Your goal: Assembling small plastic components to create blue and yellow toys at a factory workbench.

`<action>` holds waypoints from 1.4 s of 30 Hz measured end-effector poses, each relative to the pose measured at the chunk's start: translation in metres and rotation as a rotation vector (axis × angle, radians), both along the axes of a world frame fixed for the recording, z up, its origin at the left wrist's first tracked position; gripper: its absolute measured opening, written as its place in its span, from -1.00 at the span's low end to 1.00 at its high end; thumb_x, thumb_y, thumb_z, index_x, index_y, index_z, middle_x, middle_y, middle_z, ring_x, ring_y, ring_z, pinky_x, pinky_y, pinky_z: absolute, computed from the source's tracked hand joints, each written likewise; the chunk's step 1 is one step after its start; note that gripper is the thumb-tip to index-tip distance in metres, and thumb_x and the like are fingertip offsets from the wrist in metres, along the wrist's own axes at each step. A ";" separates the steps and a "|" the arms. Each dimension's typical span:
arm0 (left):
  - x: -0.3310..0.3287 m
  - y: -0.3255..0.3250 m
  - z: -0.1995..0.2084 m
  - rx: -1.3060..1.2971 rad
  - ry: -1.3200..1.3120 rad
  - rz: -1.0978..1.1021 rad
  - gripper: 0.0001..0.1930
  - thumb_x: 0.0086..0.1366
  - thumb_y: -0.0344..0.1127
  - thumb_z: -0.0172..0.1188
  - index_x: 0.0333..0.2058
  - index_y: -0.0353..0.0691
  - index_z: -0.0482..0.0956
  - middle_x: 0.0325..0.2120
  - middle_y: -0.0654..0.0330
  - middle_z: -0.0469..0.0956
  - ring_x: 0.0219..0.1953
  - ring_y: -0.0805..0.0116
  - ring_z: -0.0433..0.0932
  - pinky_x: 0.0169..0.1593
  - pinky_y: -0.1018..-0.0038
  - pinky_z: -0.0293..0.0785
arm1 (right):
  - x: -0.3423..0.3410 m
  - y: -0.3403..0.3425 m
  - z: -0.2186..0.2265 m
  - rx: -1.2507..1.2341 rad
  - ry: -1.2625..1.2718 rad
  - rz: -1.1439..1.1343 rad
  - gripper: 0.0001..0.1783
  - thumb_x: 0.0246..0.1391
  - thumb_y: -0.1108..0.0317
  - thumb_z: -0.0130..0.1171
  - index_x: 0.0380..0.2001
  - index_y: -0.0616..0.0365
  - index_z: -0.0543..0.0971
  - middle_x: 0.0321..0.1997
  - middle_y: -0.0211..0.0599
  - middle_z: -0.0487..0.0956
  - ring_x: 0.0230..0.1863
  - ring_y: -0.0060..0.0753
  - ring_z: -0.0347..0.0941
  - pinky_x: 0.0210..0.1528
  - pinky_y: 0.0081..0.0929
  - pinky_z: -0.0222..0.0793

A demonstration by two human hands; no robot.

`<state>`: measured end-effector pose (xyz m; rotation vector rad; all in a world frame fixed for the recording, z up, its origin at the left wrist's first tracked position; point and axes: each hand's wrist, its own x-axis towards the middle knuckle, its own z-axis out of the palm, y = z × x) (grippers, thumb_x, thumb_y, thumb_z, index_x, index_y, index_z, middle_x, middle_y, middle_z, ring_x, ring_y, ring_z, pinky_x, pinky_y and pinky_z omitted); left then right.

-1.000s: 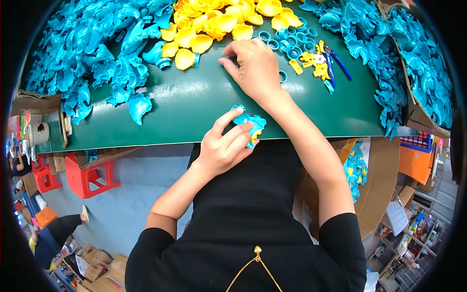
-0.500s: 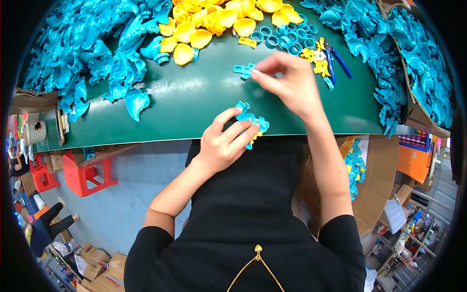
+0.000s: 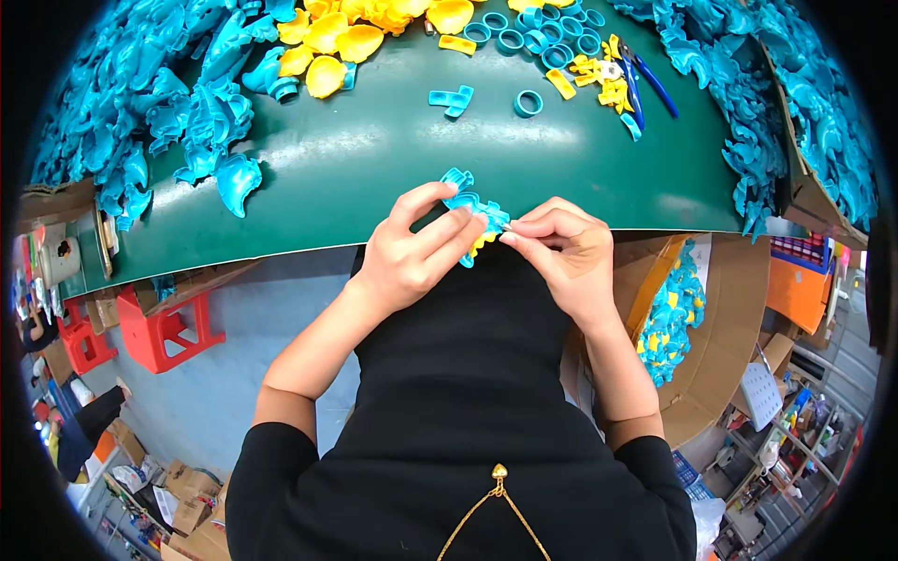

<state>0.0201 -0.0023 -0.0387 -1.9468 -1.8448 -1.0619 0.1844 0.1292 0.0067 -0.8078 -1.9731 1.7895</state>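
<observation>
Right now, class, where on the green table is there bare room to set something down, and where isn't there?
Two bare patches on the green table: one between the left blue pile and the left hand, one between the right hand, the pliers and the right blue pile. Crowded: the far side, with yellow shells and blue rings, and both ends.

Turquoise piece [image 3: 488,212] in left hand [image 3: 410,251], right hand [image 3: 569,251] alongside
</observation>
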 end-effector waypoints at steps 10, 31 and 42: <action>0.003 -0.001 0.000 -0.006 -0.052 0.037 -0.71 -0.03 -0.50 0.31 -0.25 -0.20 0.72 -0.27 0.27 0.63 0.01 0.10 0.52 -0.10 0.40 0.67 | -0.007 -0.015 0.002 0.584 -0.058 -0.051 -0.88 -0.07 0.62 0.39 -0.45 0.29 0.62 -0.44 -0.24 0.60 -0.46 -0.34 0.55 -0.42 -0.47 0.44; 0.003 0.023 0.019 -0.069 -0.140 0.022 -0.63 -0.21 -0.61 0.26 -0.30 -0.25 0.60 -0.34 0.24 0.59 -0.38 0.23 0.45 -0.28 0.36 0.41 | -0.103 0.132 0.015 0.749 -0.120 -0.009 -0.82 0.09 0.30 0.34 -0.35 0.19 0.70 -0.40 -0.24 0.67 -0.36 -0.33 0.57 -0.25 -0.37 0.46; 0.006 0.026 0.013 -0.044 -0.114 0.019 -0.60 -0.20 -0.60 0.25 -0.25 -0.30 0.61 -0.31 0.16 0.61 -0.34 0.16 0.53 -0.24 0.34 0.52 | -0.159 0.233 0.006 1.202 -0.381 -0.042 -0.53 0.06 0.44 0.21 0.09 -0.10 0.54 -0.38 -0.33 0.61 -0.14 -0.20 0.48 -0.07 -0.23 0.42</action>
